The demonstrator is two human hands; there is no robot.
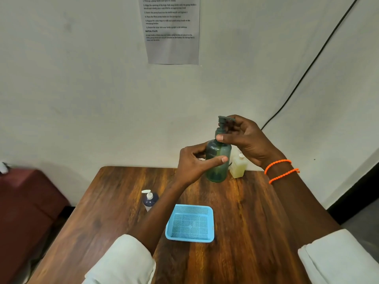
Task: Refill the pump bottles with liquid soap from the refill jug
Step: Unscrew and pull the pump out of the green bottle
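Above the wooden table point(256, 212), left hand point(193, 162) grips green bottle point(217, 160); right hand point(244, 138) pinches its pump point(223, 124).

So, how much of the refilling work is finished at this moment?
Nothing looks finished: the blue basket holds no bottle. In hand: the left hand holds the green bottle while the right hand grips its pump. Left: the dark bottle; the jug stands behind.
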